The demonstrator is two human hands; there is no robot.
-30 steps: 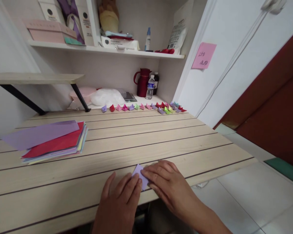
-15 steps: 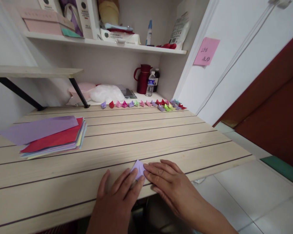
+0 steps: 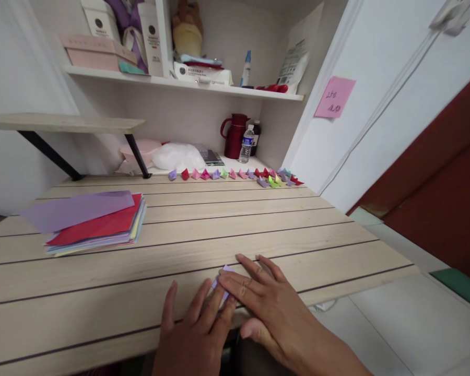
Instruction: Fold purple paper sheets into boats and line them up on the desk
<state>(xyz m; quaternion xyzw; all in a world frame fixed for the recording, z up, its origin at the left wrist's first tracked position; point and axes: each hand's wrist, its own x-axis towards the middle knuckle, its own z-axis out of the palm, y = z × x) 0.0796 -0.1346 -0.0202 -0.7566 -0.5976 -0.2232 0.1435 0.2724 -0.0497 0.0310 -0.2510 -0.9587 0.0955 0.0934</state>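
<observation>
Pressing a small folded piece of lilac paper [image 3: 227,268] flat on the wooden table [image 3: 203,230], basically, close to the front edge. The left hand [image 3: 198,334] is open, fingers spread, with a couple of fingertips down on the paper. The right hand [image 3: 272,300] is open as well, stretched out flat with its fingertips over the paper and right up against the left ones (so most of the thing is hidden, just a corner and a bit of the side peeking out). Neither one is pinching it as far as I can see, it's just sandwiched against the tabletop.

Off to the left there's a messy stack of coloured paper [image 3: 102,224], red sheet near the top and a purple sheet [image 3: 82,209] lying askew over it. Along the back edge sits a line of little folded paper shapes [image 3: 205,174], bunched up toward the right end.
</observation>
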